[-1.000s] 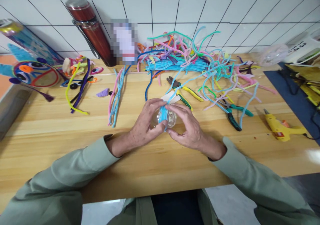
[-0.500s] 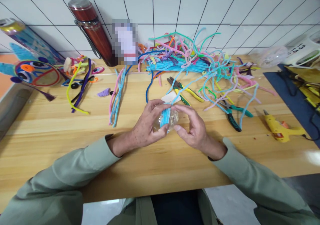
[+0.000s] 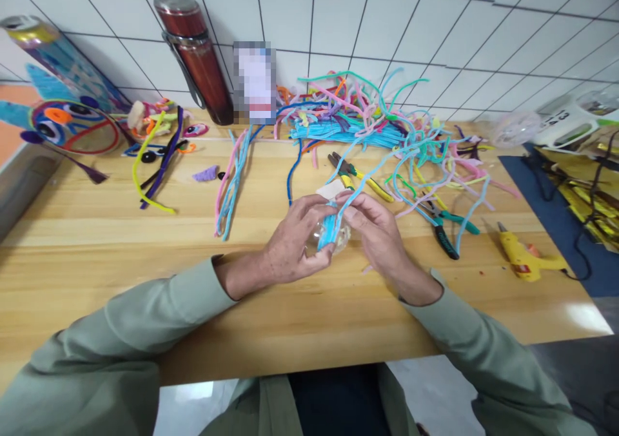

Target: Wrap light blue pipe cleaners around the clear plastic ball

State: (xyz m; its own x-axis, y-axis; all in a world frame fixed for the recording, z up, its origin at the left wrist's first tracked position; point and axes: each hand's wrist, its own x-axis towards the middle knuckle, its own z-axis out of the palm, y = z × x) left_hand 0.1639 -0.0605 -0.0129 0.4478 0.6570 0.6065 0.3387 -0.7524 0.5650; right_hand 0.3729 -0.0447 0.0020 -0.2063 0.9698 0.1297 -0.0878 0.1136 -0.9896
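Note:
Between my hands is a clear plastic ball (image 3: 344, 238), partly hidden by fingers, with light-blue pipe cleaner wound in a band across it. My left hand (image 3: 300, 239) is closed round the ball's left side, thumb at the bottom of the blue band. At the upper right of the ball, my right hand (image 3: 380, 233) pinches the long loose light-blue pipe cleaner (image 3: 370, 178), which runs up from the band toward the pile behind. A small white card-like piece (image 3: 329, 189) lies just beyond my fingertips.
Yellow-handled pliers (image 3: 372, 184), green-handled pliers (image 3: 445, 233) and a yellow glue gun (image 3: 525, 255) lie to the right. A tangled pile of pipe cleaners (image 3: 348, 133) lines the wall. A red thermos (image 3: 198, 62), a decorated can (image 3: 62, 62) and loose pipe cleaners (image 3: 232, 184) are on the left.
My right hand has moved up and closed on the loose pipe cleaner, which now crosses the front of the ball beside the band. The camera view has shifted slightly.

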